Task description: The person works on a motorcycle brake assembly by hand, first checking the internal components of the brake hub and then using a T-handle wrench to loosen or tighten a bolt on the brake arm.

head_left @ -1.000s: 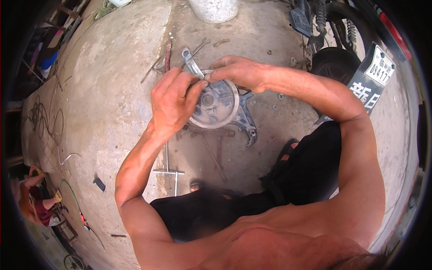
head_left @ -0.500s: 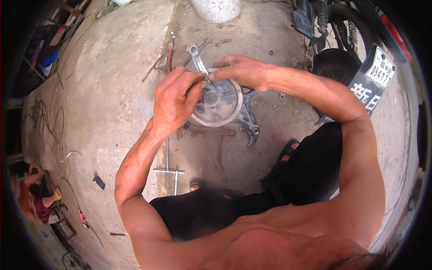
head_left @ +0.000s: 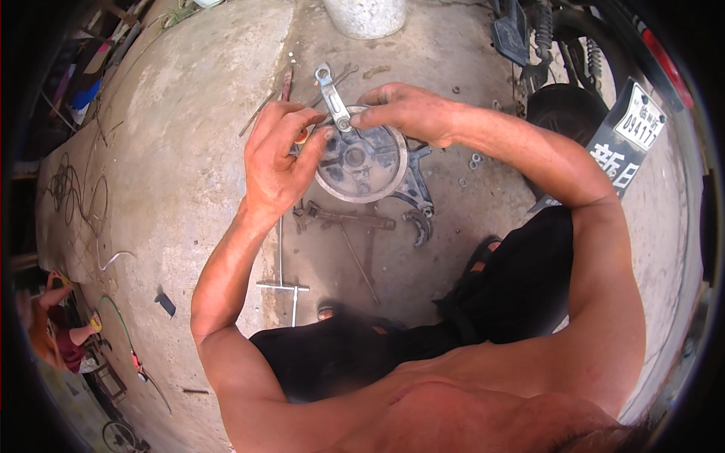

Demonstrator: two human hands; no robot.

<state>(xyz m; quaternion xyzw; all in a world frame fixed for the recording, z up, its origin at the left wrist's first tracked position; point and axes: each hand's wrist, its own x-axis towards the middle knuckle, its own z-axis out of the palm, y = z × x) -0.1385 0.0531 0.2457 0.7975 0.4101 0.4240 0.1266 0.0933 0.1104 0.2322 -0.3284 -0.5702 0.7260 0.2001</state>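
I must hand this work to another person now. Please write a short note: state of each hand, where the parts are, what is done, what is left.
Left hand: grips the left rim of the round metal brake plate, fingers at the base of the lever arm.
Right hand: pinches the lever arm from the right, at its lower end.
Parts: the plate is held over the concrete floor; the lever arm stands on its upper edge. A dark bracket lies under the plate, a wrench below it, a T-handle tool nearer the knees.
Done: lever arm is on the plate.
Left: whether it is fastened cannot be seen; check this.
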